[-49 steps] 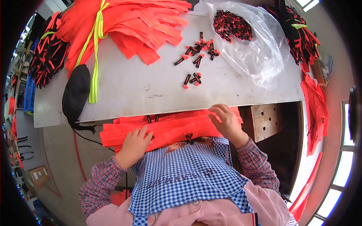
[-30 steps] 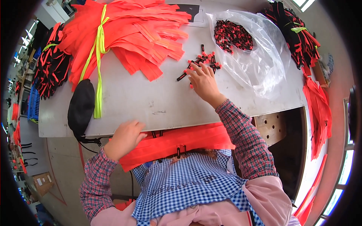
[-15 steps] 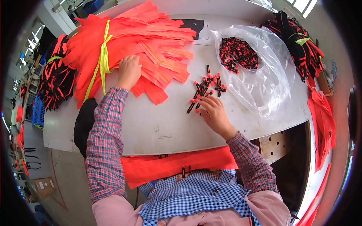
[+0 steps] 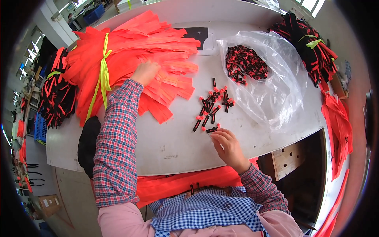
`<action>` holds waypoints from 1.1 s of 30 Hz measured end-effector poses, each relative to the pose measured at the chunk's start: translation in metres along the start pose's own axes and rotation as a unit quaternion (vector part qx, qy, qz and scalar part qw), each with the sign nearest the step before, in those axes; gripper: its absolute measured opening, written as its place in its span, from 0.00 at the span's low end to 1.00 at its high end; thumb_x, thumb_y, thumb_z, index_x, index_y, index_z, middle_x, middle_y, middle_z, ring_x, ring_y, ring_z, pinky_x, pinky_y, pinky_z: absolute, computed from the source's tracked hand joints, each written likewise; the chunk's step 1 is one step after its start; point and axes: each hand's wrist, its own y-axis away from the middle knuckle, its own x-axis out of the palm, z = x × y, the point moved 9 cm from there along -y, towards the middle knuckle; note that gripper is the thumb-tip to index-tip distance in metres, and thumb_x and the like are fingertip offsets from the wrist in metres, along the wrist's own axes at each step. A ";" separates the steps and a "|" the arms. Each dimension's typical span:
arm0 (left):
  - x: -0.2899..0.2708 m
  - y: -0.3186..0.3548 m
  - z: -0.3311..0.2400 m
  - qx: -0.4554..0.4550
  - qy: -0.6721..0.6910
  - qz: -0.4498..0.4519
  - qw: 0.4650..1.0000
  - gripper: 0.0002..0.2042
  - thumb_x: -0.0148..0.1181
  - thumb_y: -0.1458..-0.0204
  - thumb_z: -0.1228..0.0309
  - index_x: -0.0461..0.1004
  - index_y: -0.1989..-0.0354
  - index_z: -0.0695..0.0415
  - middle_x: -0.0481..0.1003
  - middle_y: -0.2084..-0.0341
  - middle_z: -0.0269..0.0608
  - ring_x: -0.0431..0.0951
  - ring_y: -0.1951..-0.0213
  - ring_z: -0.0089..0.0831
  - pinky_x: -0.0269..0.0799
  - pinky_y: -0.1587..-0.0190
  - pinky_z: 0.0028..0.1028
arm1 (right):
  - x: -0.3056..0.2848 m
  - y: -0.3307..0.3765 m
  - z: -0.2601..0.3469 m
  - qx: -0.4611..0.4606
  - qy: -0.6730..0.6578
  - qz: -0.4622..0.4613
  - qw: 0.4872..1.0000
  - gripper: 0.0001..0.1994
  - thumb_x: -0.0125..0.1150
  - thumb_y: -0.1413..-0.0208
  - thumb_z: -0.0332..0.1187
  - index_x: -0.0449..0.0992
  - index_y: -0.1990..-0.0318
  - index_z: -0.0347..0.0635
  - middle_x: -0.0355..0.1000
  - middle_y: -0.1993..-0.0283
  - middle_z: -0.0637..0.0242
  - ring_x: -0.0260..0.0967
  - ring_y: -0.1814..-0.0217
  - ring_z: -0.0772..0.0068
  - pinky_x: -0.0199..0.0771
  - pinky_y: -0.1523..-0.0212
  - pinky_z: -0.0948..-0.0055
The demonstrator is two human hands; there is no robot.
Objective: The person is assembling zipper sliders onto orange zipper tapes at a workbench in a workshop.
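- Two hands are now working apart: the left hand (image 4: pixel 145 72), which was at the lap a moment ago, is lying open on the bundled stack of orange fabric strips (image 4: pixel 130 47) in the upper left of the frame.
- The right hand (image 4: pixel 227 147), back from the scattered pile, is pinching one small black clip with a red tip (image 4: pixel 212 129) at centre frame, so the work seems to be moving on to pairing a fresh clip with a strip.
- More such clips (image 4: pixel 213 103) are lying loose on the grey table (image 4: pixel 173 146), beside a clear plastic bag (image 4: pixel 272 87).
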 end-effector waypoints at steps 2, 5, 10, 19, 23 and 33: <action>-0.007 0.003 -0.013 -0.001 0.039 0.009 0.999 0.13 0.58 0.45 0.64 0.76 0.54 0.55 0.76 0.54 0.41 0.74 0.47 0.44 0.72 0.48 0.43 | -0.001 -0.001 0.002 -0.003 0.001 -0.001 1.000 0.09 0.62 0.46 0.22 0.78 0.57 0.37 0.78 0.55 0.58 0.73 0.48 0.51 0.75 0.47 0.59; -0.013 0.022 -0.024 0.008 0.076 -0.007 0.997 0.18 0.66 0.49 0.59 0.76 0.54 0.57 0.75 0.56 0.43 0.72 0.48 0.45 0.71 0.46 0.42 | -0.002 0.003 0.004 0.000 -0.006 0.000 1.000 0.10 0.62 0.46 0.23 0.78 0.56 0.36 0.78 0.56 0.58 0.74 0.49 0.53 0.75 0.47 0.59; -0.023 0.034 -0.027 0.020 0.113 -0.020 0.993 0.22 0.70 0.53 0.58 0.75 0.54 0.59 0.75 0.57 0.44 0.72 0.48 0.47 0.70 0.45 0.40 | -0.001 0.013 0.001 0.017 -0.011 0.003 1.000 0.09 0.63 0.46 0.23 0.78 0.57 0.36 0.78 0.57 0.58 0.74 0.50 0.53 0.74 0.47 0.59; 0.000 0.053 0.096 -0.175 0.035 -0.218 0.959 0.25 0.66 0.48 0.57 0.73 0.46 0.60 0.74 0.51 0.52 0.73 0.47 0.50 0.71 0.45 0.44 | 0.007 0.014 0.011 -0.003 -0.028 0.003 1.000 0.08 0.62 0.46 0.22 0.78 0.58 0.36 0.78 0.58 0.56 0.75 0.52 0.53 0.77 0.50 0.59; 0.004 0.044 0.107 -0.263 0.062 -0.162 0.949 0.26 0.67 0.49 0.52 0.74 0.50 0.61 0.75 0.54 0.53 0.73 0.48 0.49 0.71 0.46 0.45 | 0.011 0.017 0.008 -0.004 -0.028 0.018 0.999 0.08 0.62 0.46 0.22 0.78 0.58 0.36 0.77 0.60 0.57 0.75 0.51 0.53 0.76 0.50 0.59; -0.035 0.095 0.068 -0.190 0.253 -0.161 0.935 0.15 0.70 0.54 0.65 0.72 0.65 0.60 0.77 0.73 0.47 0.79 0.67 0.45 0.73 0.64 0.40 | 0.027 0.019 0.035 0.020 -0.121 0.052 0.991 0.08 0.63 0.44 0.25 0.78 0.58 0.36 0.77 0.61 0.56 0.75 0.55 0.53 0.77 0.53 0.61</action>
